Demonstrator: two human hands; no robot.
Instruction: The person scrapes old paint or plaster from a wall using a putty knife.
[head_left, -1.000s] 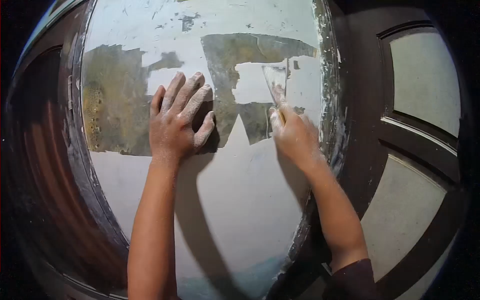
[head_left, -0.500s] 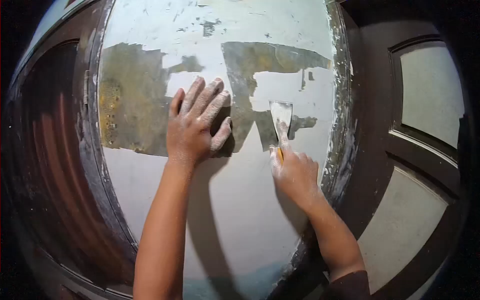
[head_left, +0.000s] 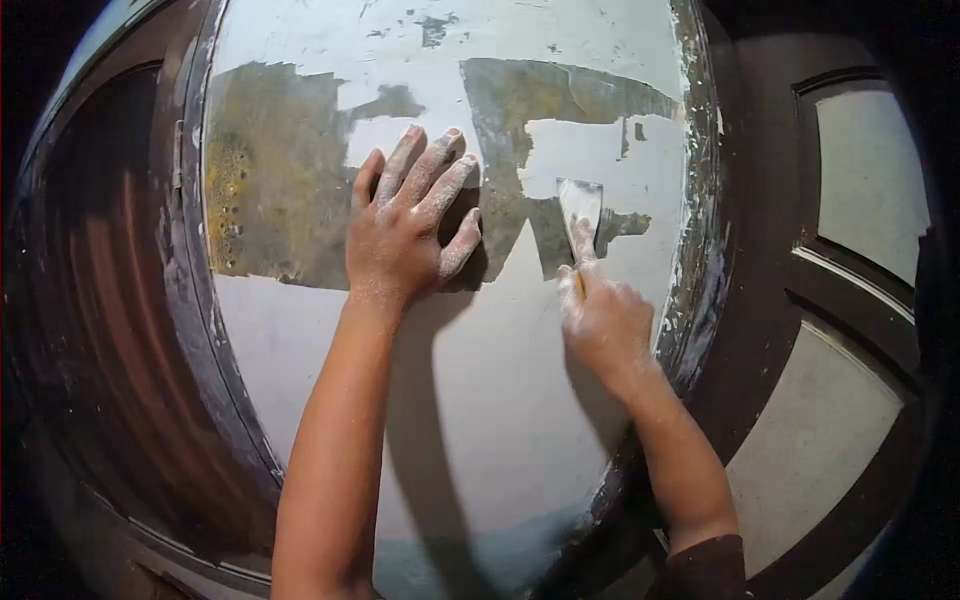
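Note:
My left hand [head_left: 400, 230] is pressed flat on the wall [head_left: 490, 400], fingers spread and dusted with white powder. It holds nothing and lies over the border of a grey-brown bare patch [head_left: 280, 160] and white paint. In my right hand [head_left: 612, 325] is a scraper [head_left: 582, 205], gripped by its yellowish handle, with the index finger stretched along the blade. The wide end of the blade points up, against the lower edge of a white painted area [head_left: 590, 150]. Most of the handle is hidden in my fist.
A dark wooden frame [head_left: 705, 200] with flaking white paint borders the wall on the right. Beyond it stands a dark panelled door [head_left: 780, 260] with pale panels. On the left is a dark brown panel [head_left: 110, 300] with a hinge [head_left: 178, 155] on its edge.
The whole view has shifted slightly, so wall and hands appear a little higher and further right. Against the wall, both hands and the scraper look almost unmoved.

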